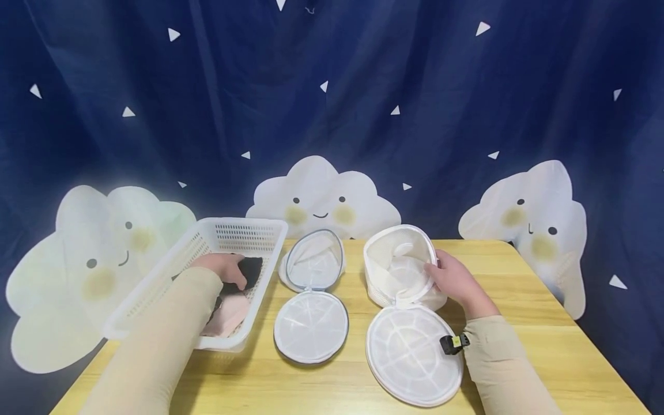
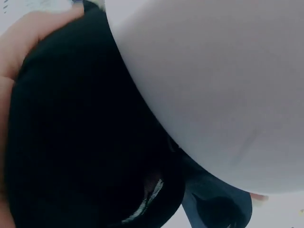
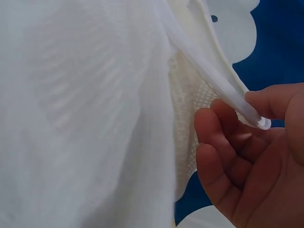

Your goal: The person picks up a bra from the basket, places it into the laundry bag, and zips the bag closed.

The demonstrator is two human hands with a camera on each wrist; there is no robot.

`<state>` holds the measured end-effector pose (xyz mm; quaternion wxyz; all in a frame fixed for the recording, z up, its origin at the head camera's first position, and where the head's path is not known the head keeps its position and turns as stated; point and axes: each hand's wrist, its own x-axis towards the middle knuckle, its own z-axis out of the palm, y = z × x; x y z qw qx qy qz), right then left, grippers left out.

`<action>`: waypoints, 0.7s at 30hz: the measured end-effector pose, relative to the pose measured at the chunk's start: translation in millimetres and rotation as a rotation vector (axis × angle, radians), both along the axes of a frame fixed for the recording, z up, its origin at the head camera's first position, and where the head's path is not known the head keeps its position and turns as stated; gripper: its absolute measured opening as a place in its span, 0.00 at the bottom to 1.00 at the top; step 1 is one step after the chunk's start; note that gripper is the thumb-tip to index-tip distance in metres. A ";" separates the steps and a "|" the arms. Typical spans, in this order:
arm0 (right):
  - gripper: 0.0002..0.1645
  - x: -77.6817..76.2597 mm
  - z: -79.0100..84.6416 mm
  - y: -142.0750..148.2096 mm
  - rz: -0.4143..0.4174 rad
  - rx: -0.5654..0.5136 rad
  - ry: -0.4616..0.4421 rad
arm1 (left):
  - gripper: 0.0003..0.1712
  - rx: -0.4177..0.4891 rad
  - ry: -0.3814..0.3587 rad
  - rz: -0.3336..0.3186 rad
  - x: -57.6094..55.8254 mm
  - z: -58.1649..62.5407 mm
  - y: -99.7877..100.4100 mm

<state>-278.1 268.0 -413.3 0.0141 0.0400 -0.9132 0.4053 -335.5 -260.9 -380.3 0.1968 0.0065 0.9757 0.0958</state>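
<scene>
Inside the white plastic basket (image 1: 280, 230), my left hand (image 1: 220, 268) grips a soft black garment (image 1: 252, 272). In the left wrist view, the thumb and fingers (image 2: 28, 40) lie along the edge of this smooth black cloth (image 2: 85, 118). A large pale rounded surface (image 2: 213, 90) covers much of that view. Pale pink cloth (image 1: 230, 316) lies lower in the basket. On the right, my right hand (image 1: 456, 279) pinches the rim of a white mesh laundry bag (image 1: 381, 288), thumb on one side and fingers on the other. The bag stands with its mouth open and its round lid (image 1: 415, 354) folded down toward me.
Between the basket and the white bag stands a smaller mesh laundry bag (image 1: 316, 262) with a grey rim, its round lid (image 1: 311, 327) laid forward on the wooden table (image 1: 544, 346). Behind the table hangs a dark blue curtain (image 1: 363, 132) with clouds.
</scene>
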 end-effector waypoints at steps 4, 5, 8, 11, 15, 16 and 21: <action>0.30 -0.7 -0.9 -3.4 -0.010 0.018 -0.005 | 0.51 -0.056 -0.032 -0.025 1.1 1.5 4.7; 0.30 -1.0 -1.0 -4.1 -0.010 0.021 -0.005 | 0.52 -0.070 -0.039 -0.027 1.7 2.3 6.4; 0.30 -2.8 -0.1 -5.0 -0.010 0.022 0.004 | 0.58 -0.078 -0.048 -0.018 2.8 5.6 10.8; 0.29 -4.7 -1.5 -5.7 -0.008 0.029 0.033 | 0.56 -0.041 -0.055 0.008 3.3 7.3 13.6; 0.27 -7.0 -6.4 -7.3 0.014 0.033 0.068 | 0.49 -0.030 -0.032 -0.007 3.4 6.3 14.8; 0.26 -7.4 -7.8 -7.7 0.018 0.032 0.073 | 0.47 -0.045 -0.013 -0.028 3.7 5.8 14.8; 0.25 -7.1 -10.8 -8.5 0.017 0.039 0.083 | 0.24 -0.022 0.074 0.006 9.1 5.3 16.7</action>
